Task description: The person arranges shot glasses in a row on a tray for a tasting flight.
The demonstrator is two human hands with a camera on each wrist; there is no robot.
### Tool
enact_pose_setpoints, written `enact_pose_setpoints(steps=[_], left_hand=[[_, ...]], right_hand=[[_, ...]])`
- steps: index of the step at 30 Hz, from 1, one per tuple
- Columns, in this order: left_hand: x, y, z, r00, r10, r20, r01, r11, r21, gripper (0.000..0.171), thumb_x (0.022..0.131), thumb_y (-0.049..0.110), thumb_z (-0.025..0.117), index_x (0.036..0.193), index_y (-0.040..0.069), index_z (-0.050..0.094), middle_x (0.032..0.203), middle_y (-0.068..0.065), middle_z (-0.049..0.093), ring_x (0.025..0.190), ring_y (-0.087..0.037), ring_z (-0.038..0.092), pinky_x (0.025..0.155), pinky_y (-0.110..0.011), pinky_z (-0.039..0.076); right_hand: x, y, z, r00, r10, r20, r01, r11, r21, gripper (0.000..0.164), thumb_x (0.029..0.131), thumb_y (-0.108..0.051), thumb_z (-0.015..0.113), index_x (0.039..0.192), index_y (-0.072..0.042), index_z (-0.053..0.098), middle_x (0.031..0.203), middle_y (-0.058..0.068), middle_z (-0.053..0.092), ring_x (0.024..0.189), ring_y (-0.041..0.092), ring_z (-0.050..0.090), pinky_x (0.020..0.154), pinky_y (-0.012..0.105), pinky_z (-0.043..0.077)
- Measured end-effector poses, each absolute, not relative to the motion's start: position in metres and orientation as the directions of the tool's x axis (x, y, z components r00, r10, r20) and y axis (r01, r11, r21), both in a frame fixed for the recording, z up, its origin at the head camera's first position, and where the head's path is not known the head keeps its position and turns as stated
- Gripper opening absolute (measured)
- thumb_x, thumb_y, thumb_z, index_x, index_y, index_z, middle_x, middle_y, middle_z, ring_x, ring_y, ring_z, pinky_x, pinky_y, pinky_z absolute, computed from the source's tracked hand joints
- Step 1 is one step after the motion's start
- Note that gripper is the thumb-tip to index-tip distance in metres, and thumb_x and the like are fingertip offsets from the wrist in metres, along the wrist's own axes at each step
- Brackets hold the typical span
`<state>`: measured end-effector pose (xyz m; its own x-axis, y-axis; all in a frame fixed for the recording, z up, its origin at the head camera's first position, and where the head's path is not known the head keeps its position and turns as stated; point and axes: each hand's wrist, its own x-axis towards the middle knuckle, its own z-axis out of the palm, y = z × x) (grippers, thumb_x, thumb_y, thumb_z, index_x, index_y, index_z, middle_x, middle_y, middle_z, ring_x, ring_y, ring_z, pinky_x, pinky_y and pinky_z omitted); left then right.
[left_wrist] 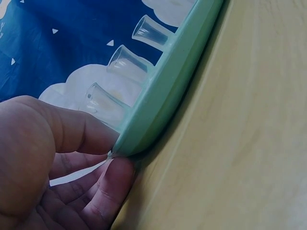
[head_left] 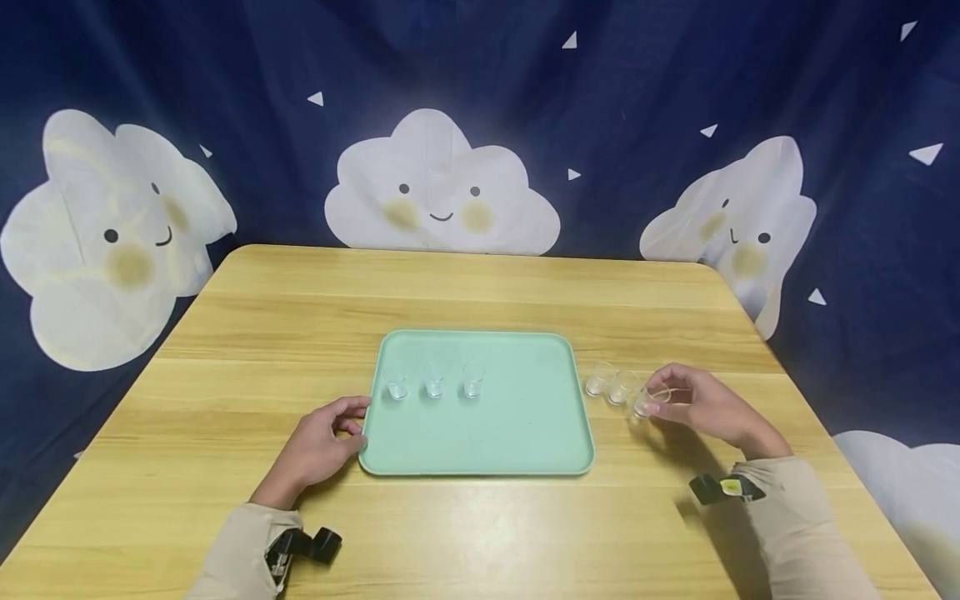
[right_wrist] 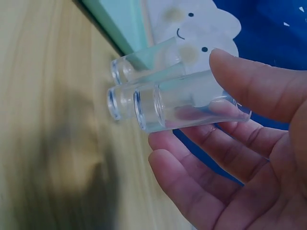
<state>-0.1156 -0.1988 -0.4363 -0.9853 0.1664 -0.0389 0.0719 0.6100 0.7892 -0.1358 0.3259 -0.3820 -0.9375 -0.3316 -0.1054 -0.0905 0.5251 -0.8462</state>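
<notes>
At the right of the head frame, the right hand (head_left: 708, 408) held a small clear cup (right_wrist: 184, 103), pinched near its rim between thumb and fingers. In the right wrist frame the two lower fingers reached beneath it, loosely bent and spread. Just beside it, towards the centre of the head frame, two more clear cups (head_left: 598, 382) stood upright on the wooden table (head_left: 480, 542); whether the held cup touched the table could not be told.

Left of centre, the left hand (head_left: 318, 446) lay relaxed, thumb and index finger parted and touching the left edge of the green tray (head_left: 517, 425), the other fingers bent under. The tray lay mid-frame, a row of three upright cups (head_left: 433, 384) in its upper left part
</notes>
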Motion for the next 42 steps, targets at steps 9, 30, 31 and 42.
enact_pose_setpoints(steps=[9, 30, 31, 42], left_hand=[[-0.116, -0.198, -0.436, -0.985, 0.167, -0.044, 0.068, 0.609, 0.790, 0.048, 0.083, 0.003, 0.064, 0.130, 0.000, 0.057, 0.112, -0.009, 0.063, 0.087, -0.016, 0.057, 0.076, -0.033, 0.044], [-0.115, -0.198, -0.435, -0.985, 0.170, -0.041, 0.072, 0.609, 0.790, 0.049, 0.083, 0.003, 0.064, 0.130, -0.001, 0.056, 0.112, -0.009, 0.063, 0.087, -0.017, 0.057, 0.076, -0.033, 0.044], [-0.115, -0.198, -0.434, -0.985, 0.170, -0.042, 0.072, 0.609, 0.790, 0.049, 0.083, 0.003, 0.064, 0.130, -0.001, 0.056, 0.112, -0.009, 0.063, 0.087, -0.017, 0.057, 0.076, -0.033, 0.044], [-0.115, -0.198, -0.433, -0.984, 0.172, -0.051, 0.064, 0.605, 0.794, 0.049, 0.083, 0.003, 0.064, 0.131, -0.001, 0.056, 0.114, -0.010, 0.063, 0.088, -0.018, 0.057, 0.076, -0.033, 0.044]], right_hand=[[-0.135, 0.324, -0.372, -0.940, -0.326, -0.102, -0.091, 0.528, -0.844, 0.028, 0.089, -0.008, 0.069, 0.109, 0.005, 0.056, 0.105, 0.017, 0.059, 0.097, 0.020, 0.063, 0.082, 0.027, 0.050], [-0.138, 0.303, -0.345, -0.937, -0.339, -0.084, -0.122, 0.542, -0.831, 0.031, 0.088, -0.008, 0.069, 0.113, 0.005, 0.055, 0.112, 0.018, 0.058, 0.101, 0.017, 0.061, 0.082, 0.027, 0.051], [-0.139, 0.302, -0.345, -0.937, -0.339, -0.084, -0.122, 0.544, -0.830, 0.032, 0.088, -0.008, 0.069, 0.114, 0.005, 0.055, 0.112, 0.018, 0.058, 0.101, 0.018, 0.061, 0.082, 0.027, 0.051], [-0.149, 0.284, -0.345, -0.928, -0.368, -0.062, -0.159, 0.540, -0.826, 0.031, 0.087, -0.009, 0.072, 0.111, 0.003, 0.058, 0.108, 0.015, 0.060, 0.103, 0.026, 0.061, 0.081, 0.029, 0.051]])
